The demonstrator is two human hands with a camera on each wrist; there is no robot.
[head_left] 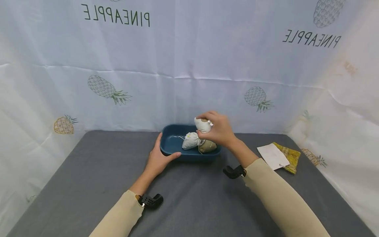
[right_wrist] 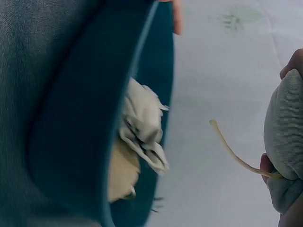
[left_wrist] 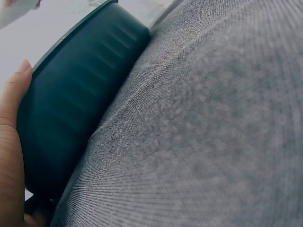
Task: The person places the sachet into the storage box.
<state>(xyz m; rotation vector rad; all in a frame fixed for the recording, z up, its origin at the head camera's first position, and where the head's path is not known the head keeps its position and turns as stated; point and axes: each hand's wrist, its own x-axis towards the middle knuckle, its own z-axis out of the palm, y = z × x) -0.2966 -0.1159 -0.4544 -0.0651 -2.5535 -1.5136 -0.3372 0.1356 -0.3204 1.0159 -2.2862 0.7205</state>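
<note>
A dark blue plastic bin (head_left: 193, 157) stands at the far edge of the grey table. My left hand (head_left: 157, 159) holds its left end, thumb over the front rim and fingers along the side wall. Above the bin's right part, my right hand (head_left: 219, 129) pinches a small stuffed whitish drawstring pouch (head_left: 202, 125). The pouch's cord dangles free in the right wrist view, where the pouch (right_wrist: 286, 127) is at the right edge. Inside the bin lie a whitish drawstring pouch (head_left: 190, 141) and a tan one (head_left: 208, 146), side by side.
On the table's right side, a flat white cloth pouch (head_left: 272, 156) partly covers a yellow patterned one (head_left: 291, 157). A white curtain (head_left: 183, 98) printed with pineapples hangs right behind the table (head_left: 97, 184).
</note>
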